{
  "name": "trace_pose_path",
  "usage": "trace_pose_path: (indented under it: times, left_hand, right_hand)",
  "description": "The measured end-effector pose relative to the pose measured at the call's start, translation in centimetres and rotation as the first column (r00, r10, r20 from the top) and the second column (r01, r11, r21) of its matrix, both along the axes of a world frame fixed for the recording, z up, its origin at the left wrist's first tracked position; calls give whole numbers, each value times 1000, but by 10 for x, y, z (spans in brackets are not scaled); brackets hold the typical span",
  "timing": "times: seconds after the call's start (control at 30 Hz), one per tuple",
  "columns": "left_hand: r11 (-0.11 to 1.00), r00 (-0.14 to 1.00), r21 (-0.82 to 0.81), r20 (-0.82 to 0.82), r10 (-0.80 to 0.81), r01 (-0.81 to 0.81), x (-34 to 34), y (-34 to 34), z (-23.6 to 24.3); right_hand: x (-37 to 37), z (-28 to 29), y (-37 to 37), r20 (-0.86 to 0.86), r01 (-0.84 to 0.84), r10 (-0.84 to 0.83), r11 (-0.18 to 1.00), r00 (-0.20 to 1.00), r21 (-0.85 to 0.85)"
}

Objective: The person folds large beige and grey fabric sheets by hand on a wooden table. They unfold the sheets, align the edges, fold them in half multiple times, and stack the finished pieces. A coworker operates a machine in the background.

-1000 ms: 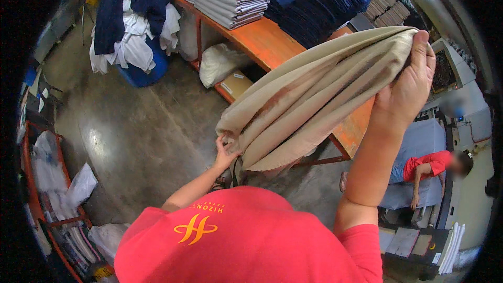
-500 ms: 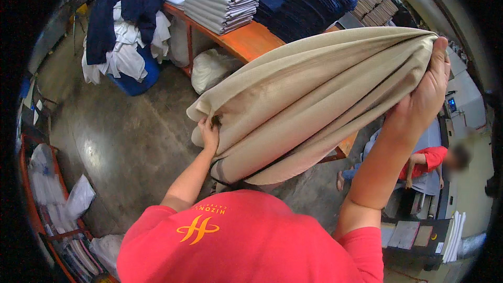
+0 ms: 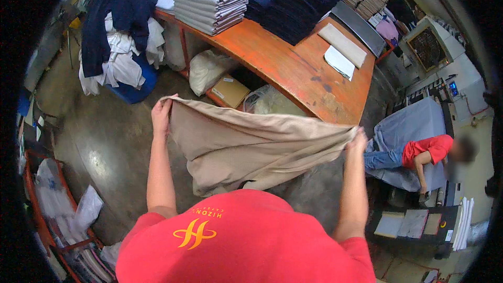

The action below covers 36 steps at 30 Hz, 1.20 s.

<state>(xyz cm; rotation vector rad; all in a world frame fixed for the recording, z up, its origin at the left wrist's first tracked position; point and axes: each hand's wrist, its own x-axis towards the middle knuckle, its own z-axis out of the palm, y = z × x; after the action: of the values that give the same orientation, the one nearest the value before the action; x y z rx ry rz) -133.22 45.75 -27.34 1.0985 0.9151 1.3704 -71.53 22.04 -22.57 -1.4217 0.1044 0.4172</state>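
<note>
A beige cloth (image 3: 246,144) hangs stretched between my two hands in front of my body. Its upper edge runs nearly straight from one hand to the other, and the lower part droops in loose folds. My left hand (image 3: 162,115) is closed on the cloth's left corner. The right corner is pinched in my right hand (image 3: 358,140), which is a little blurred. A small dark spot shows near the lower edge of the fabric. Beyond the cloth stands an orange-topped table (image 3: 293,81).
On the table are stacked white cloths (image 3: 209,5), dark blue cloths (image 3: 298,5) and a folded beige cloth (image 3: 342,45). A blue bin (image 3: 139,81) heaped with linens stands at far left. A co-worker in a red shirt (image 3: 427,149) is at the right. Left is an orange rack (image 3: 44,215).
My right hand has come down from high at the right, and my left hand has risen to the left. The cloth, bunched and slanting before, now spans level between them.
</note>
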Motion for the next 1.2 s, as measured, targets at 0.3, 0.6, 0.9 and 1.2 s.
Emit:
trace_pose_path:
  times: [0.3,0.6,0.9,1.2]
  left_hand:
    - [891,739,142,-622,-260,432,177,-58,52]
    - [748,619,-28,-542,-569,663,257,-172,76]
    - [592,473,190,-800,-370,783,246,-189,68]
    - [693,624,171,-619,-477,700,260,-168,123]
  right_hand:
    - [-233,-86,-51,25,-330,332,923,943,199]
    - [-282,-3,-38,-62,-414,470,825,880,385]
    - [-280,-21,-47,-126,-318,443,788,888,527]
    - [-237,-45,-53,676,-513,556,806,485,-294]
